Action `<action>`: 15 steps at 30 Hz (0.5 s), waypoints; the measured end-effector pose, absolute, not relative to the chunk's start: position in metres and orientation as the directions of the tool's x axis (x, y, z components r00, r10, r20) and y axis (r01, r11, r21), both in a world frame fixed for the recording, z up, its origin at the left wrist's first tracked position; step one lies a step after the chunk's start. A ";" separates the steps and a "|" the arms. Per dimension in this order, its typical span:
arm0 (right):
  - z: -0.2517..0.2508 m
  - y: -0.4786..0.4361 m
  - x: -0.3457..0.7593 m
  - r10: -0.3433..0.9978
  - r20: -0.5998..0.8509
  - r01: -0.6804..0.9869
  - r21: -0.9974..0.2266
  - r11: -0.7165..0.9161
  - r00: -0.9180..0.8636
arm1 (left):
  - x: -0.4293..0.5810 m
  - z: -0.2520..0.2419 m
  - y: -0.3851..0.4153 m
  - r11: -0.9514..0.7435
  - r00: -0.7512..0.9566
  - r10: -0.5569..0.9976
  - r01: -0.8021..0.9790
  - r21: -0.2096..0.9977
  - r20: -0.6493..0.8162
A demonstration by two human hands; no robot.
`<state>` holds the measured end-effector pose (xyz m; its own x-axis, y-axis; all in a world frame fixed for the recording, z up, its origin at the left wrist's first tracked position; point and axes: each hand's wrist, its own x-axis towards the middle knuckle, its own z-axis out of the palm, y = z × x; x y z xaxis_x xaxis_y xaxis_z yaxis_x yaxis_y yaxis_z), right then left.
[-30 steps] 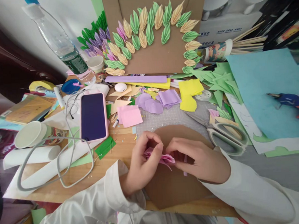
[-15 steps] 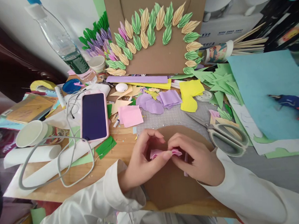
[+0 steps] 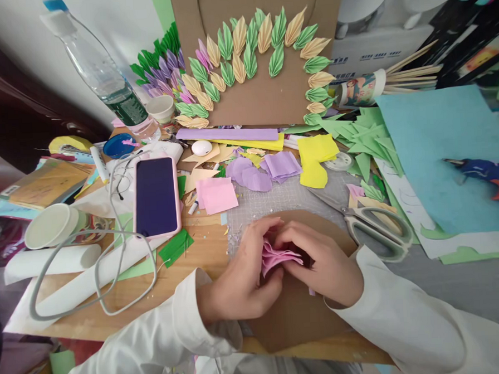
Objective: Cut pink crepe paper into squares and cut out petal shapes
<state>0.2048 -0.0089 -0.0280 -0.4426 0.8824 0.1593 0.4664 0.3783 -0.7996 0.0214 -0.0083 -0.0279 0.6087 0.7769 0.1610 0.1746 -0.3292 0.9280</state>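
The left hand [image 3: 241, 276] and the right hand [image 3: 327, 266] are brought together low in the middle of the view, both sleeved in white. A pink folded paper [image 3: 278, 256] is pinched between them: the fingers of both hands are curled closed around it, the left thumb pressed at its lower edge, and only its pleated middle is left showing. The paper is held just above a rounded brown cardboard piece [image 3: 298, 318], which lies flat at the near edge of the worktop [image 3: 194, 257].

Just right of the right hand, grey-handled scissors [image 3: 377, 230] are laid with the blades pointing away to the left. Beyond the hands, a pink paper square [image 3: 217, 195], purple paper pieces [image 3: 269, 169] and yellow paper [image 3: 317, 158] are scattered. To the left, a phone [image 3: 155, 194] in a pink case is seen face up, with a grey cable [image 3: 99, 273] looped beside it, and a paper cup [image 3: 53, 225] is tipped on its side. At the back, a cardboard board [image 3: 265, 97] edged with folded paper leaves is propped upright, a water bottle [image 3: 101, 72] standing to its left. On the right, a blue sheet [image 3: 439, 143] is spread out, with a glue gun [image 3: 489, 177] resting on it.
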 end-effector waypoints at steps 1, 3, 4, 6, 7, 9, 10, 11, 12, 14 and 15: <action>-0.028 -0.009 0.204 0.879 0.167 0.454 -0.804 0.384 -0.447 | 0.022 -0.028 -0.008 -0.338 0.606 0.777 0.174 0.925 0.170; -0.026 -0.009 0.204 0.880 0.166 0.429 -0.823 0.372 -0.445 | 0.021 -0.028 -0.007 -0.318 0.565 0.808 0.177 0.931 0.168; -0.025 -0.008 0.205 0.891 0.144 0.425 -0.838 0.341 -0.430 | 0.021 -0.028 -0.006 -0.288 0.529 0.835 0.183 0.940 0.153; -0.022 -0.007 0.205 0.929 0.072 0.398 -0.889 0.225 -0.364 | 0.020 -0.029 -0.003 -0.186 0.444 0.891 0.170 0.968 0.094; -0.021 -0.007 0.206 0.944 0.025 0.351 -0.925 0.146 -0.328 | 0.019 -0.029 -0.001 -0.117 0.408 0.911 0.135 0.984 0.052; -0.019 -0.006 0.206 0.959 -0.069 0.199 -0.980 -0.014 -0.276 | 0.019 -0.028 0.002 0.034 0.374 0.926 0.020 0.999 -0.039; -0.019 -0.006 0.206 0.959 -0.106 0.120 -0.990 -0.077 -0.262 | 0.019 -0.026 0.004 0.103 0.371 0.925 -0.041 0.994 -0.081; -0.019 -0.005 0.207 0.958 -0.136 0.062 -0.990 -0.124 -0.252 | 0.020 -0.025 0.005 0.162 0.369 0.922 -0.090 0.983 -0.118; -0.019 -0.005 0.207 0.957 -0.159 0.033 -0.987 -0.155 -0.242 | 0.020 -0.023 0.006 0.209 0.368 0.918 -0.125 0.970 -0.150; -0.018 -0.005 0.207 0.960 -0.180 0.026 -0.984 -0.178 -0.214 | 0.021 -0.020 0.006 0.272 0.358 0.912 -0.166 0.948 -0.199; -0.018 -0.005 0.208 0.961 -0.180 0.024 -0.984 -0.179 -0.209 | 0.021 -0.020 0.006 0.289 0.351 0.912 -0.181 0.940 -0.213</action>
<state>0.2076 -0.0046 -0.0182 -0.2094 0.9611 -0.1802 0.0242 -0.1792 -0.9835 0.0209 0.0056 -0.0195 0.3506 0.9119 -0.2133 -0.1808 0.2893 0.9400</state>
